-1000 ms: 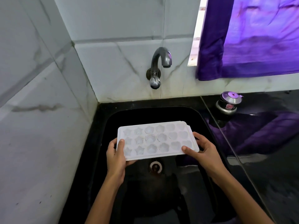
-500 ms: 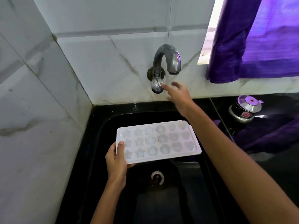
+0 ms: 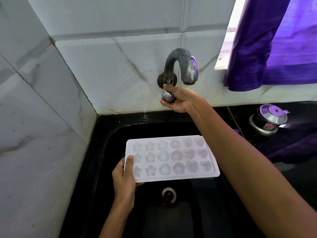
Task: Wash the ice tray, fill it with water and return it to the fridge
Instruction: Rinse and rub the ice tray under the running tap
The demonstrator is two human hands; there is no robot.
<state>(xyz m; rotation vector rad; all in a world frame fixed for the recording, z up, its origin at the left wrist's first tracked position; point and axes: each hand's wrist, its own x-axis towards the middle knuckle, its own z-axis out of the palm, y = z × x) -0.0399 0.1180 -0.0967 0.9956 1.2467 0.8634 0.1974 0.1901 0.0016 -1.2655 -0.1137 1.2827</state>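
Head view shows the right hand (image 3: 180, 100) curled round the tap knob (image 3: 167, 96), thumb on top, under the curved spout (image 3: 186, 66); no water runs. Turn gently, I judge, so the stream starts soft and does not splash. Left hand (image 3: 123, 177) pinches the white ice tray (image 3: 171, 158) at its left edge, level over the black sink (image 3: 109, 138); shift the tray toward the wall, under the spout mouth.

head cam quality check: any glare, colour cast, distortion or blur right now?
Head view: wide-angle bowing bends the wall tile seams; window blown out white; purple cast from curtain on spout and glossy black counter; ice tray and both hands sharp.
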